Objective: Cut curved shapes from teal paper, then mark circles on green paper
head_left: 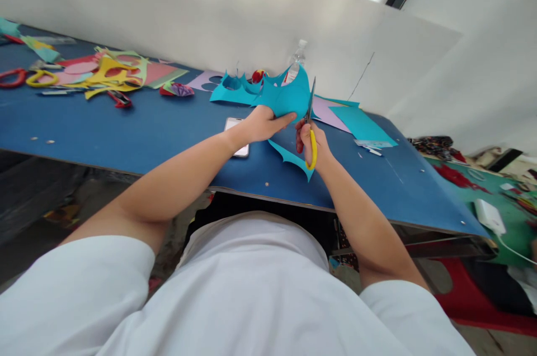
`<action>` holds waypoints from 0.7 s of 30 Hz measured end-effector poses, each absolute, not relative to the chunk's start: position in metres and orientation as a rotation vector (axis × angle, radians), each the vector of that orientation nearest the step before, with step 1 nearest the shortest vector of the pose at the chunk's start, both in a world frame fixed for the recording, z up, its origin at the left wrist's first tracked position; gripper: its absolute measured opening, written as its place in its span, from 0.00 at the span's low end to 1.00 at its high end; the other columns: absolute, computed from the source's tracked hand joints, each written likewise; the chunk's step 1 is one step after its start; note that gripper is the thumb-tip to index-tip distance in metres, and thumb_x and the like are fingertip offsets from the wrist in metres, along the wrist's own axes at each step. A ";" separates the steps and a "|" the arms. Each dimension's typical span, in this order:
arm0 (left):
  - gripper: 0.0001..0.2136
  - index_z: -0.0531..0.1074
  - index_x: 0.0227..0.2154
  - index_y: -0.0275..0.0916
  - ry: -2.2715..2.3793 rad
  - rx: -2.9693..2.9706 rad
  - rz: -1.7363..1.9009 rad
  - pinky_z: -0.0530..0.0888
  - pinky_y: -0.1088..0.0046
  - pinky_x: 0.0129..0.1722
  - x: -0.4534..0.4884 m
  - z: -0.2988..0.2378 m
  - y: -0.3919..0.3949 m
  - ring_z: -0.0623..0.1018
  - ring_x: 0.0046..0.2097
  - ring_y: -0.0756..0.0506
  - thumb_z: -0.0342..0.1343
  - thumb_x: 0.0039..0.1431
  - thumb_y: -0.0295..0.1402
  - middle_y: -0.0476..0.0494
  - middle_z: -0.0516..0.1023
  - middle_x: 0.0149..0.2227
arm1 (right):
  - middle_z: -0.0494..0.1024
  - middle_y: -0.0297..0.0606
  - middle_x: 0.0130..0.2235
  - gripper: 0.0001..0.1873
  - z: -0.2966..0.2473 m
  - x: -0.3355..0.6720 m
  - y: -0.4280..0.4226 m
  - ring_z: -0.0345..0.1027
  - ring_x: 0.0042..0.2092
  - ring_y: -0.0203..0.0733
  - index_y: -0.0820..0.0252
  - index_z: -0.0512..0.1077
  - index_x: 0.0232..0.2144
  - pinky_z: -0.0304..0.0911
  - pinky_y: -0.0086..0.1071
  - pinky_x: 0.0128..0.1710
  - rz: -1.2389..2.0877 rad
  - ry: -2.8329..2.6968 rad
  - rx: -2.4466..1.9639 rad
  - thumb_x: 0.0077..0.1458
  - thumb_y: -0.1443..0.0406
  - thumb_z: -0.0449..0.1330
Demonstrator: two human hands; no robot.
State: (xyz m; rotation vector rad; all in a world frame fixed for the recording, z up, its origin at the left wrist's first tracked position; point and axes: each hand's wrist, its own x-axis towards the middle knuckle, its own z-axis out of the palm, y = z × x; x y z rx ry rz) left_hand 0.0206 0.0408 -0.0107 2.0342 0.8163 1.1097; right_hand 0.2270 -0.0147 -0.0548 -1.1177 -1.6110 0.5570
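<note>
My left hand [268, 123] grips a sheet of blue paper [289, 96] by its near edge, thumb on top. Round cut-outs and pointed scraps run along the paper's far and left side. In my right hand [316, 141] is a pair of scissors [312, 146] with yellow handles, its blades pointing up and away along the paper's right edge. Whether the blades touch the paper I cannot tell. Below both hands a curved blue paper scrap [293, 159] lies on the table. A phone [238, 138] rests partly under my left forearm.
Coloured paper scraps [111, 74], red scissors [12, 77] and yellow-handled scissors [42, 77] lie at left. A plastic bottle [299, 54] stands behind the paper. Blue sheets [364, 124] and pens [371, 149] are at right. A green table [465, 199] adjoins, bearing a white charger [490, 216].
</note>
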 end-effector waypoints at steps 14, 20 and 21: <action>0.25 0.74 0.22 0.41 0.853 2.041 1.020 0.71 0.64 0.33 0.019 -0.006 0.039 0.74 0.28 0.46 0.64 0.72 0.51 0.45 0.76 0.23 | 0.67 0.29 0.21 0.53 -0.049 0.227 -0.020 0.64 0.22 0.43 0.51 0.73 0.41 0.64 0.42 0.29 0.568 -1.622 -1.165 0.55 0.12 0.49; 0.25 0.75 0.21 0.41 0.885 2.037 0.997 0.71 0.65 0.32 0.018 -0.002 0.038 0.74 0.28 0.46 0.65 0.72 0.50 0.45 0.76 0.22 | 0.68 0.30 0.22 0.50 -0.048 0.230 -0.020 0.64 0.22 0.43 0.49 0.71 0.39 0.63 0.42 0.28 0.564 -1.638 -1.172 0.57 0.13 0.49; 0.25 0.75 0.21 0.40 0.898 2.033 0.991 0.71 0.65 0.32 0.017 -0.002 0.038 0.74 0.28 0.46 0.65 0.72 0.50 0.45 0.76 0.22 | 0.68 0.30 0.22 0.50 -0.048 0.230 -0.021 0.64 0.23 0.43 0.49 0.71 0.39 0.63 0.41 0.28 0.564 -1.646 -1.167 0.57 0.13 0.49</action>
